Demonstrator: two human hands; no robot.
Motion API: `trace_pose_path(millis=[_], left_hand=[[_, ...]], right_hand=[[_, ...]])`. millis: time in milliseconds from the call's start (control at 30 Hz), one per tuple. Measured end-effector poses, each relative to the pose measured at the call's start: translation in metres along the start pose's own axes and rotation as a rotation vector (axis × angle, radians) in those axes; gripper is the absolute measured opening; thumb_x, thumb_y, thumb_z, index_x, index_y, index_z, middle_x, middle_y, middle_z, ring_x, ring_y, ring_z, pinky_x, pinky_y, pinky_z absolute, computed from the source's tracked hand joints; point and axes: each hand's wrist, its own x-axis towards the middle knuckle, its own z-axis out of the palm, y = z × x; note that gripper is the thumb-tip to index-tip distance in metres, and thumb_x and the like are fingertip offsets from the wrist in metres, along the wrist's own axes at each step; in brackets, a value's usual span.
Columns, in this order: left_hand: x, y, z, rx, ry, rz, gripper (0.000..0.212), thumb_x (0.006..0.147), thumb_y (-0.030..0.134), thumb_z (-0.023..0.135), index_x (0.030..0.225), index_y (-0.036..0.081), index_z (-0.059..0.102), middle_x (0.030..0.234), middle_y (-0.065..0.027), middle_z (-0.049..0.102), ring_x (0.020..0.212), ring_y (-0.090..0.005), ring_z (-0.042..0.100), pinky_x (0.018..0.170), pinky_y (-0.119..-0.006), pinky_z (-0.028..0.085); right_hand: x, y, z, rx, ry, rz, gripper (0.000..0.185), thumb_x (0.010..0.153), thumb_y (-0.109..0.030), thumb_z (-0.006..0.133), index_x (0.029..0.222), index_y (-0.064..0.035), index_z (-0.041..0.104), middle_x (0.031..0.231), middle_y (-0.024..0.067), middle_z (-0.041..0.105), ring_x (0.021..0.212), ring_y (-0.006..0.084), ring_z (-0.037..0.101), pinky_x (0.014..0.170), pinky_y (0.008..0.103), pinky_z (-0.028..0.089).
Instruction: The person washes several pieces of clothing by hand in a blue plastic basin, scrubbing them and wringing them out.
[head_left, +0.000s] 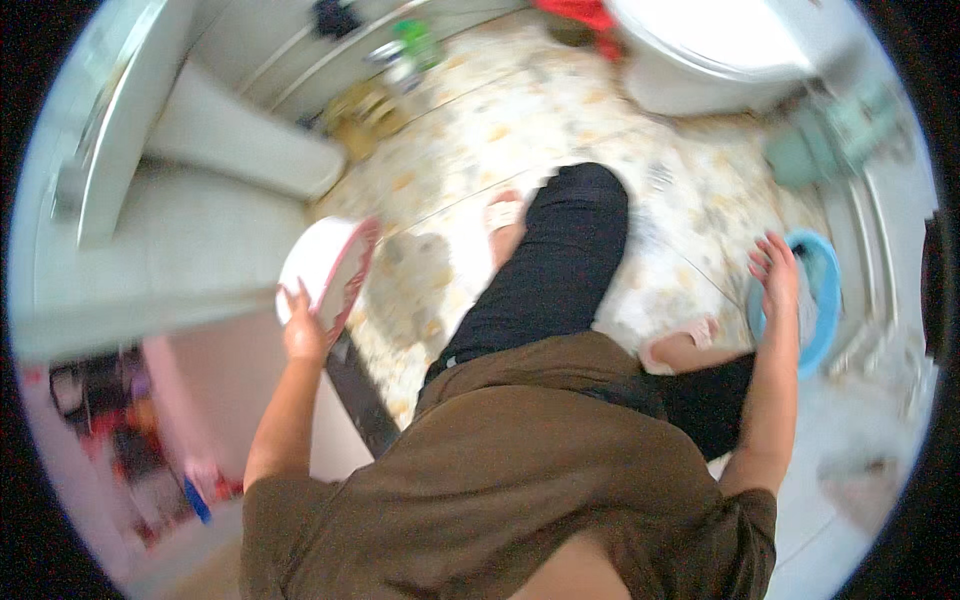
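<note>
On the left, my left hand grips a white plastic basin with a pink rim, which is tilted on its side above the floor. My right hand is at the right, its fingers apart and nothing seen in them. It is over the near edge of a blue basin that stands on the floor by the wall. Something pale and something dark lie inside the blue basin; the blur hides what they are. Between my hands are my legs in black trousers, with pink and white slippers on my feet.
A white toilet stands at the top right, with a green bin-like container beside it. A washbasin pedestal is at the upper left. Bottles stand along the top wall. A pink-sided container with mixed items is at the lower left.
</note>
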Motion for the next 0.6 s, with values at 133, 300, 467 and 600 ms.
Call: trace_pose_path(millis=[133,300,467,600], left_hand=[[0.057,0.072,-0.060,-0.142,0.077,-0.041,0.071,0.069,-0.005,0.040,0.133,0.015,0.015,0.132,-0.0262,0.016,0.114,-0.0387,0.032,0.084,-0.040,0.039],[0.111,0.140,-0.119,-0.291,0.558,0.262,0.068,0.067,-0.006,0.039,0.131,0.008,0.020,0.128,-0.0285,0.023,0.115,-0.0431,0.030,0.087,-0.042,0.036],[0.121,0.251,-0.191,-0.695,0.578,0.393,0.060,0.068,-0.004,0.041,0.126,-0.001,0.026,0.114,-0.0241,0.043,0.103,-0.0347,0.045,0.085,-0.036,0.038],[0.116,0.323,-0.215,-1.196,0.301,0.444,0.046,0.070,-0.002,0.042,0.116,-0.003,0.036,0.101,-0.0142,0.049,0.086,-0.0214,0.050,0.073,-0.031,0.042]], right_hand=[[0.002,0.002,-0.032,0.204,0.199,-0.096,0.033,0.084,-0.016,0.042,0.115,-0.0035,0.043,0.104,0.0122,0.052,0.083,0.0195,0.055,0.067,0.0290,0.045],[-0.005,0.011,-0.067,0.559,0.266,-0.165,0.031,0.084,-0.016,0.041,0.113,-0.0034,0.043,0.100,0.0113,0.053,0.083,0.0195,0.055,0.068,0.0290,0.044],[-0.025,0.011,-0.076,0.555,0.288,-0.178,0.029,0.083,-0.013,0.042,0.109,-0.0023,0.044,0.097,0.0118,0.054,0.081,0.0192,0.055,0.066,0.0282,0.044],[-0.030,0.009,-0.083,0.567,0.291,-0.175,0.029,0.082,-0.013,0.042,0.109,-0.0020,0.044,0.098,0.0122,0.054,0.080,0.0190,0.056,0.065,0.0279,0.045]])
